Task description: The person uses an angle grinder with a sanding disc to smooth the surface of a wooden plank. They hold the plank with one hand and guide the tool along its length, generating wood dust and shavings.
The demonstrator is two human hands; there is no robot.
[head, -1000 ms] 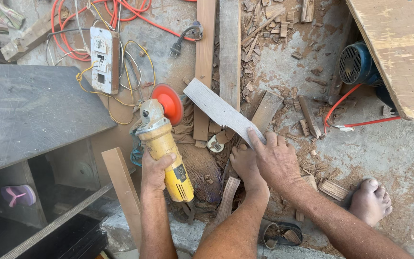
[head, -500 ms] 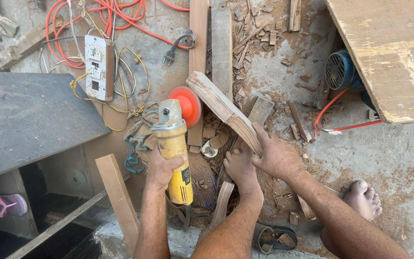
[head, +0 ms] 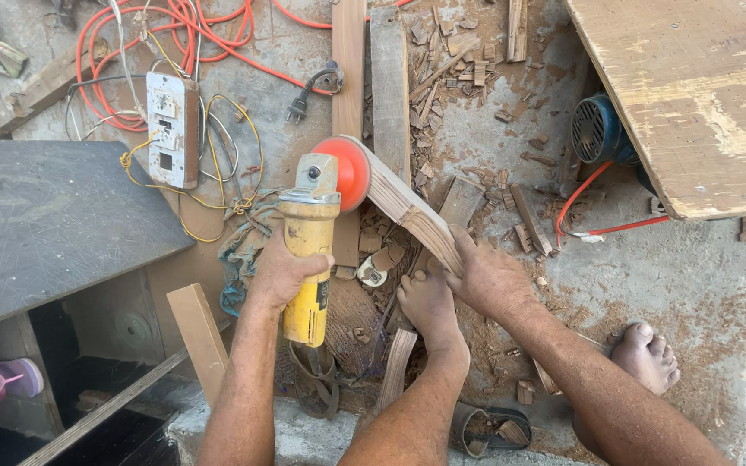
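The left hand is clenched around the body of a yellow angle grinder, whose orange sanding disc touches the far end of a curved wooden piece. The right hand grips the near end of that piece, and a bare foot braces just beside it. Relative to the wooden piece, an electrical switch box lies well to the left among orange cable, and a blue motor sits to the right. Good sanding here likely needs light, even disc pressure and a steady brace.
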